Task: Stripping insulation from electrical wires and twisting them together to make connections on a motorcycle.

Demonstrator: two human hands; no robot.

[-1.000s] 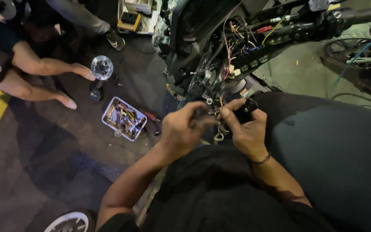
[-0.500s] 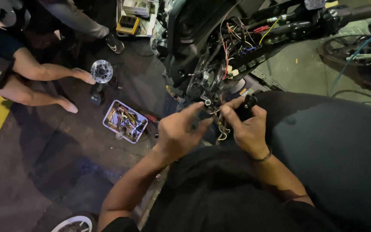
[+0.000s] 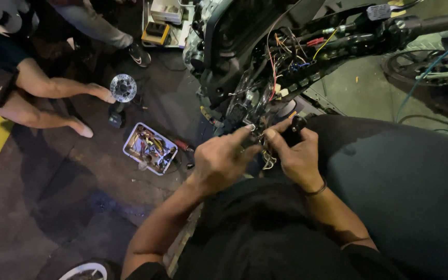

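Observation:
I sit astride a motorcycle seat (image 3: 405, 181), facing its stripped front end (image 3: 265, 78) where coloured wires hang loose. My left hand (image 3: 221, 161) pinches a small wire bundle (image 3: 259, 137) with thumb and forefinger. My right hand (image 3: 296, 153) meets it from the right, fingertips on the same wires, and grips a small black part (image 3: 296, 124) against the palm. Pale wires (image 3: 268, 159) dangle below both hands. A band circles my right wrist.
A white tray of small tools and parts (image 3: 150, 148) lies on the floor at left, a brake disc (image 3: 123, 87) beyond it. A seated person's bare legs (image 3: 53, 98) stretch across the upper left. Handlebar (image 3: 431, 23) and another wheel (image 3: 431, 67) upper right.
Both hands have stayed together at the wires, shifting slightly upward; the left fingers have closed tighter on the bundle. The view has tilted a little.

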